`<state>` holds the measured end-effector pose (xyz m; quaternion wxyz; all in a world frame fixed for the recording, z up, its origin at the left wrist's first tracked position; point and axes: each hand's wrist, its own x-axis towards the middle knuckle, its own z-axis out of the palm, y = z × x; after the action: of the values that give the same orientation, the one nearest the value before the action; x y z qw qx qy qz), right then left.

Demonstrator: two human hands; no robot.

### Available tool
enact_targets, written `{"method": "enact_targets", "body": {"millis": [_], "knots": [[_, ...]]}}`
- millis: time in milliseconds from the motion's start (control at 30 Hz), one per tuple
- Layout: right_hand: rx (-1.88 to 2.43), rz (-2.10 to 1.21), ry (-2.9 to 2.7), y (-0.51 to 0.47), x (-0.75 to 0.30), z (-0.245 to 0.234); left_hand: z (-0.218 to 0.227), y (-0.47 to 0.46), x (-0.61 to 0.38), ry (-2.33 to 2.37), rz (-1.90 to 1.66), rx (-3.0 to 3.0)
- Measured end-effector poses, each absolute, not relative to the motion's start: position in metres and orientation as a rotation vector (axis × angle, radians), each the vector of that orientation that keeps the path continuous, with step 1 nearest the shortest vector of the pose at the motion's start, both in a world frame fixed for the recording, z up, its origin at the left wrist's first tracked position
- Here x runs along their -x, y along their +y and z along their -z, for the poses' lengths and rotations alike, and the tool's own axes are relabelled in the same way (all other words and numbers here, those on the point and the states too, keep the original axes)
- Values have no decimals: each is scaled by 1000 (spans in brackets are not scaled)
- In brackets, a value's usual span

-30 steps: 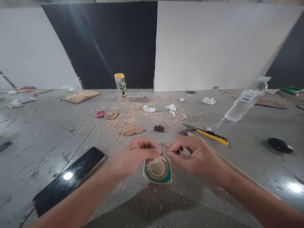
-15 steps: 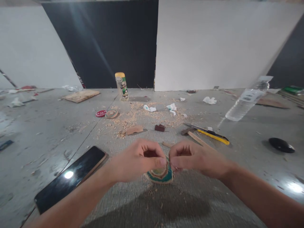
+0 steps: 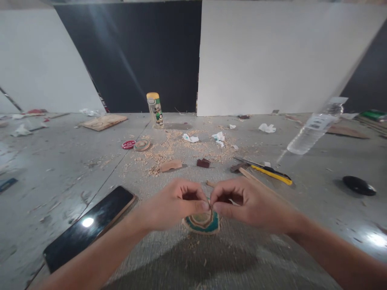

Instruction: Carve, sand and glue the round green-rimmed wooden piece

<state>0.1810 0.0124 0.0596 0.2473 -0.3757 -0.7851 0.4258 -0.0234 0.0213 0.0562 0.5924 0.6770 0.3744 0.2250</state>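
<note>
My left hand (image 3: 175,205) and my right hand (image 3: 244,203) meet above a carved wooden piece with a teal rim (image 3: 202,223) that lies on the grey floor. Both hands are closed in a pinch, thumb against forefinger, and the fingertips touch each other. What they pinch is too small to make out. The hands cover the top half of the wooden piece. A thin wooden stick (image 3: 254,179) runs from behind my right hand toward the back.
A phone (image 3: 89,225) lies at the left. Wood shavings (image 3: 169,151), a glue bottle (image 3: 154,108), a round tin (image 3: 128,144), small wood blocks (image 3: 203,162), a yellow utility knife (image 3: 272,173), a water bottle (image 3: 314,129) and a black object (image 3: 359,185) lie further back.
Both hands dropped lower over the wooden piece and came closer together, hiding more of it. My right hand's fingers curled in toward my left thumb.
</note>
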Motion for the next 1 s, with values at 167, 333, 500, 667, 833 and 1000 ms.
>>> {"method": "enact_targets", "body": {"millis": [167, 333, 500, 667, 833, 1000], "knots": [[1066, -710, -2235, 8, -177, -55, -56, 26, 26, 917, -538, -1692], [867, -210, -2428, 8, -176, -45, -63, 33, 40, 900, -351, -2020], [816, -153, -2628, 9, -172, -34, -59, 35, 47, 812, -266, -2169], [851, -149, -2776, 8, -172, -22, -46, 37, 44, 727, -214, -2367], [927, -278, -2753, 5, -172, -17, -38, 40, 41, 668, -230, -2550], [947, -436, -2764, 10, -177, -27, -36, 44, 46, 595, -245, -2538]]}}
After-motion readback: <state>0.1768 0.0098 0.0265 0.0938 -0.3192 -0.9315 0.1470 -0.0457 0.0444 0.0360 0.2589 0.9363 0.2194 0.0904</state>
